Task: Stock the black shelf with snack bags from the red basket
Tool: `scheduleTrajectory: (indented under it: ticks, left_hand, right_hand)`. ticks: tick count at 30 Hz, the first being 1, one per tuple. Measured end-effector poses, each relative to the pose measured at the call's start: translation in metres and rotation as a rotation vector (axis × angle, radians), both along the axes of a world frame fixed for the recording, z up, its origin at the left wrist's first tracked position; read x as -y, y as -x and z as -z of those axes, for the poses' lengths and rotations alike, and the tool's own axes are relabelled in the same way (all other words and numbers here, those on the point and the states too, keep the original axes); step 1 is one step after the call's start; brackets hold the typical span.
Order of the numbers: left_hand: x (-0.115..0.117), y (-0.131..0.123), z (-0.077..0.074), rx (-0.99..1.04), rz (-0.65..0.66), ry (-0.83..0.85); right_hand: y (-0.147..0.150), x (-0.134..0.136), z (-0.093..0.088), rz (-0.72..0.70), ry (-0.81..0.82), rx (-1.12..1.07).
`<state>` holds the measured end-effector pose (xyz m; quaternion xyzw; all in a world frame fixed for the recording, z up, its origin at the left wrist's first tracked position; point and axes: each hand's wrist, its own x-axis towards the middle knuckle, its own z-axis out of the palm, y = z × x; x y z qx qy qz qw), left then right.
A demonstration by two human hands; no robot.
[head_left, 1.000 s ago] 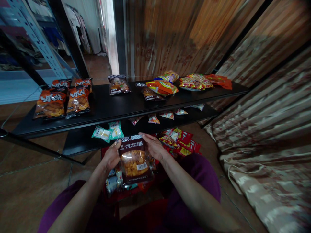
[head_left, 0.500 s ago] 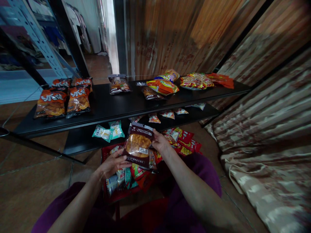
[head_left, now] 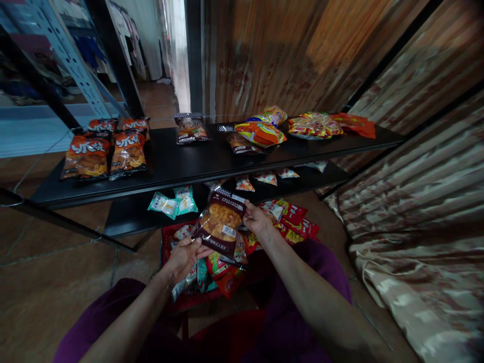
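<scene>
A dark brown snack bag [head_left: 221, 222] with a clear window showing yellow chips is held tilted between both my hands, just in front of the lower shelf. My left hand [head_left: 185, 253] pinches its lower left corner. My right hand [head_left: 257, 218] grips its upper right edge. Beneath the bag sits a red basket [head_left: 165, 237] filled with several mixed snack packets.
A black two-level shelf [head_left: 177, 166] stands ahead. Its top carries orange chip bags [head_left: 104, 154] at the left, brown bags [head_left: 191, 129] in the middle, and orange and red packets [head_left: 291, 128] at the right. Teal packets [head_left: 173, 202] lie on the lower level. Curtains hang to the right.
The bag went from flat above the basket, held at both sides, to raised and tilted toward the shelf. My left hand slid to its lower corner. The view shifted slightly.
</scene>
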<state>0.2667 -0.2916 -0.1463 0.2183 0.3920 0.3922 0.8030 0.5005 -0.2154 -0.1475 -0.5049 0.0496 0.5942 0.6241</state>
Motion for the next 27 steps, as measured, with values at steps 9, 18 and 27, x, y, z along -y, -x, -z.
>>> scheduleTrajectory:
  ticks: [9,18,27]
  left_hand:
    - [-0.007,0.006,0.001,-0.028,0.055,-0.061]
    - [-0.008,0.001,0.002,-0.002,-0.003,0.019]
    - [-0.005,-0.006,0.005,-0.026,-0.098,0.099]
  right_hand:
    - [-0.001,0.0,-0.017,-0.167,-0.025,0.344]
    - [-0.009,0.016,-0.016,-0.304,-0.149,0.323]
    - [0.005,0.055,-0.006,-0.588,-0.169,0.182]
